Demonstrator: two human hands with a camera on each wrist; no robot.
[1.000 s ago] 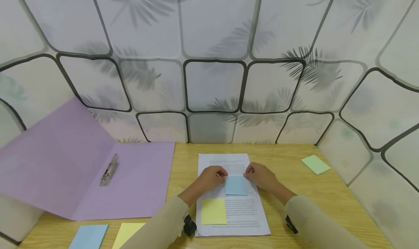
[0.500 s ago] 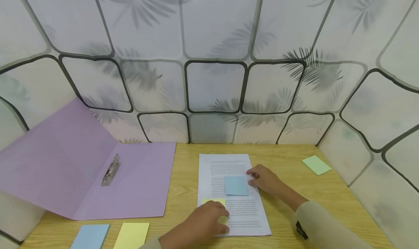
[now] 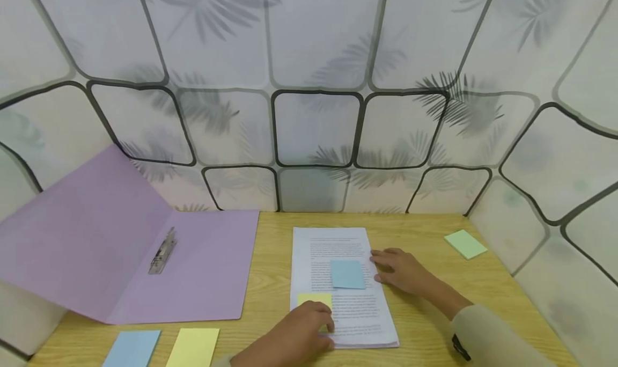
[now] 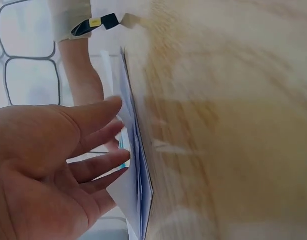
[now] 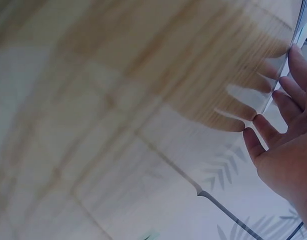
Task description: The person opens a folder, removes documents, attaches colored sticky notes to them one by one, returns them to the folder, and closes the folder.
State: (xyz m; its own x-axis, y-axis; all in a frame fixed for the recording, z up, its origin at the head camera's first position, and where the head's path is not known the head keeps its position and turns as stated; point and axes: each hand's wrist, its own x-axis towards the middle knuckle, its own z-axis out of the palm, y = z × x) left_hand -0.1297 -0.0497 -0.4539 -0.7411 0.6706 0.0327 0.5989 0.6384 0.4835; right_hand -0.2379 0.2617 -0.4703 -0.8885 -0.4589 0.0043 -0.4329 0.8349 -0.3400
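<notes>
A stack of printed paper sheets [image 3: 357, 324] lies on the table. A blue sticky note [image 3: 347, 274] sits at its middle and a yellow sticky note [image 3: 314, 299] at its lower left, partly covered by my left hand [image 3: 296, 332]. In the left wrist view the fingers [image 4: 106, 165] reach over the sheets, relaxed, with the thumb at the stack's edge; a corner of the top sheet stands up a little. My right hand [image 3: 403, 270] rests beside the stack's right edge. In the right wrist view its spread fingertips [image 5: 263, 125] meet the table by the paper edge.
An open purple folder [image 3: 207, 265] with a metal clip [image 3: 162, 251] lies at the left, its cover raised. In front of it are a blue sticky pad [image 3: 130, 350] and a yellow sticky pad [image 3: 193, 348]. A green sticky pad [image 3: 465, 243] lies far right.
My left hand has left the blue note and come down over the yellow note and the stack's lower left. My right hand has let go of the blue note and shifted right, its fingers straightening.
</notes>
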